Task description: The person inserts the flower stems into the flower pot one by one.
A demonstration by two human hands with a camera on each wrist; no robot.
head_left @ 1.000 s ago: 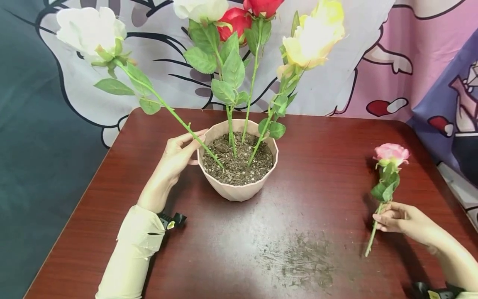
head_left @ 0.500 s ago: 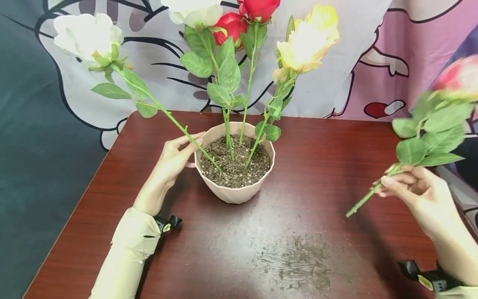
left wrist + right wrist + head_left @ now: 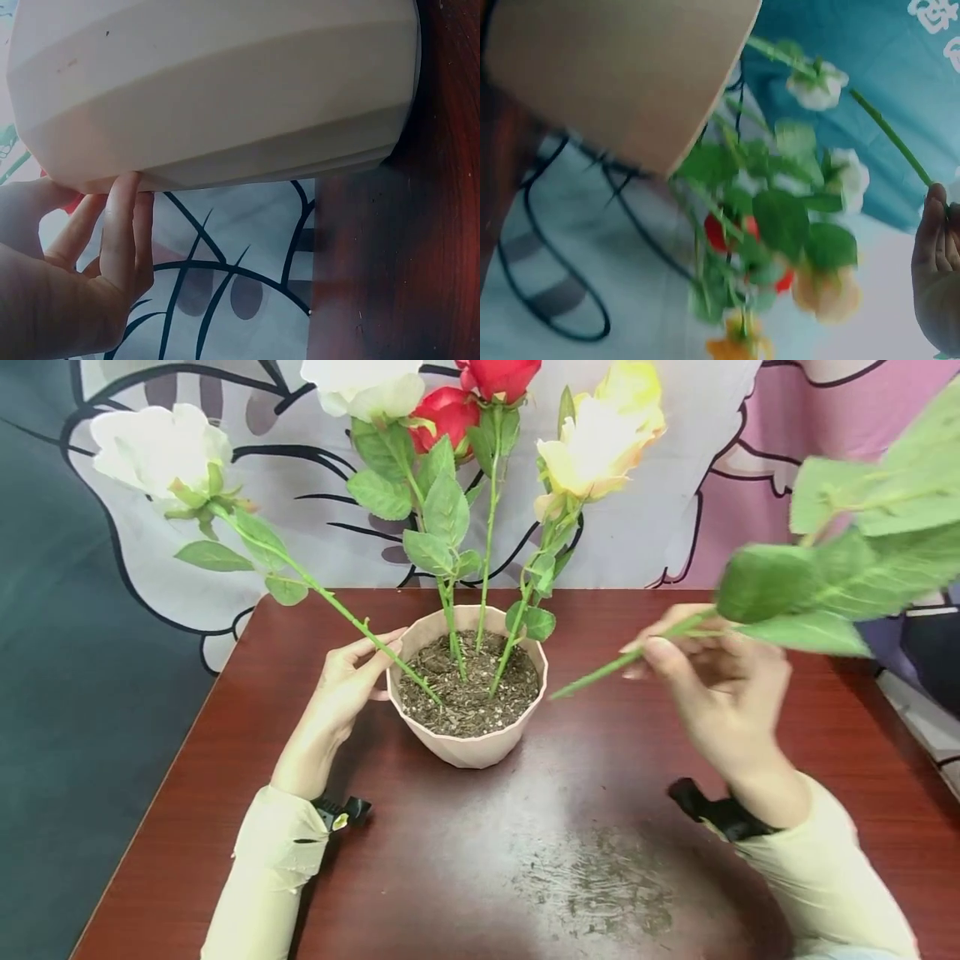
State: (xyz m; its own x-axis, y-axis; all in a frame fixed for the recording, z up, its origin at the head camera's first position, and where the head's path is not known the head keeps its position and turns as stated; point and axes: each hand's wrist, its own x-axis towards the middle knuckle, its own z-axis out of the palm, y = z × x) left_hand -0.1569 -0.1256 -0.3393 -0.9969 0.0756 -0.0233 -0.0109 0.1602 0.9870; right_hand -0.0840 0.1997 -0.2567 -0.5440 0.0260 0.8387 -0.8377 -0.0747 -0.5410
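Observation:
A pale pink faceted flowerpot (image 3: 472, 752) holds dark soil (image 3: 461, 720) with several artificial roses upright or leaning in it. At its left side my left hand (image 3: 330, 697) holds the rim, thumb at the edge; in the left wrist view the fingers (image 3: 120, 225) bend against the outer wall. To the right of the pot, my right hand (image 3: 723, 689) pinches the green stem of a rose (image 3: 596, 677) between thumb and fingers. The cut stem end points at the pot's right rim, a little apart from it. Large leaves spread rightward; its bloom is outside the head view.
A white rose (image 3: 161, 452) leans far left out of the pot. Red roses (image 3: 446, 418) and a yellow rose (image 3: 600, 439) rise at the back and right. The reddish-brown table (image 3: 420, 860) has a smudged patch in front; a printed curtain (image 3: 300, 518) hangs behind.
My right hand has lifted the pink rose from the table's right side and carried it left and up toward the pot, its stem tilting flatter. The left hand stays at the rim.

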